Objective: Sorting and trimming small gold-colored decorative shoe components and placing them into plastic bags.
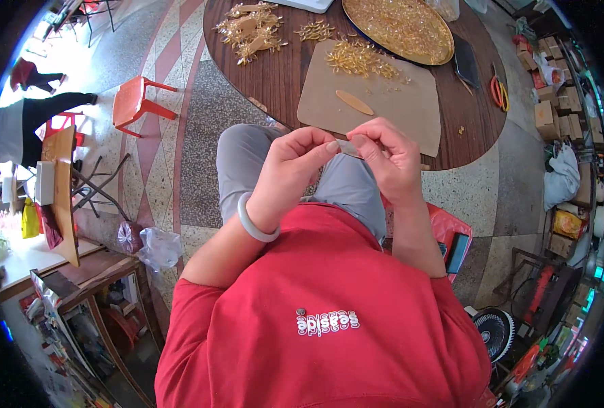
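Observation:
My left hand (294, 168) and my right hand (394, 162) meet above my lap, at the near edge of the table. Thumbs and fingers of both pinch a small, pale, see-through piece (347, 147); its kind is not clear. Just beyond lies a brown sheet (400, 112) bearing a flat tan oval piece (354, 102) and a heap of shiny gold slivers (360, 58). A smaller gold heap (315, 30) and a bigger one mixed with tan pieces (251, 32) lie farther left. Behind the sheet, an oval tray (383, 47) carries many clear golden bits.
On the round brown table (275, 92), a dark flat device (465, 60) and orange-handled scissors (499, 94) lie at the right. An orange stool (130, 102) stands left, near another person (16, 132). Boxes (550, 119) and a fan (491, 332) are at right.

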Available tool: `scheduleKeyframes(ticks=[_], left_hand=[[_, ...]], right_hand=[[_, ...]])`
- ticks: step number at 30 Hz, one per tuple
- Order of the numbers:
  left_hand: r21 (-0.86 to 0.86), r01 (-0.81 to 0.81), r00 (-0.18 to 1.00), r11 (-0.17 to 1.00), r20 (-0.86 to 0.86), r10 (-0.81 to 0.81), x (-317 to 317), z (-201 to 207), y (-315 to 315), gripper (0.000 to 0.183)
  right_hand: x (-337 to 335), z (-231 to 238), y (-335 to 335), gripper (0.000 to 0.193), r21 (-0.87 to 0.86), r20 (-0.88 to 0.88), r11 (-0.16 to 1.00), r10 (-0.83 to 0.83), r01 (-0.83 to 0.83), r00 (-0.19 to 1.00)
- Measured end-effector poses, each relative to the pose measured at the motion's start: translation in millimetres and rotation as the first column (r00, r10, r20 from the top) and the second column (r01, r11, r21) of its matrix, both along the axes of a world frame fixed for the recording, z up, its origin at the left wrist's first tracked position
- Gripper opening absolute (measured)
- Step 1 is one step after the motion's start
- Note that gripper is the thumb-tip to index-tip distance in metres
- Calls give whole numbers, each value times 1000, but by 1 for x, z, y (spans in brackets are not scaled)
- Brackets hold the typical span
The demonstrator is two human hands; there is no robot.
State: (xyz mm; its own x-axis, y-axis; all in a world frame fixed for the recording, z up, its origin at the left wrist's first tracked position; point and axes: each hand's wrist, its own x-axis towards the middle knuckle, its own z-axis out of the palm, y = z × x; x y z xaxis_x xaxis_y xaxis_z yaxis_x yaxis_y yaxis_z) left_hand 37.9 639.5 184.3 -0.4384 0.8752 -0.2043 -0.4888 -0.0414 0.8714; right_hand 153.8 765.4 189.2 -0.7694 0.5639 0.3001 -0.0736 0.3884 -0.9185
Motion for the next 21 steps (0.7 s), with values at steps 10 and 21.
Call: scheduleKeyframes(ticks=[10, 21], left_hand=[[57, 59, 940, 997, 333, -75, -11, -8, 1, 11], [-4, -117, 984, 993, 136, 117, -19, -11, 10, 14]], right_hand=[[-7, 0, 7, 7, 552, -32, 829, -86, 89, 996], [-22, -13, -2, 13, 639, 1, 769, 12, -9, 1000]])
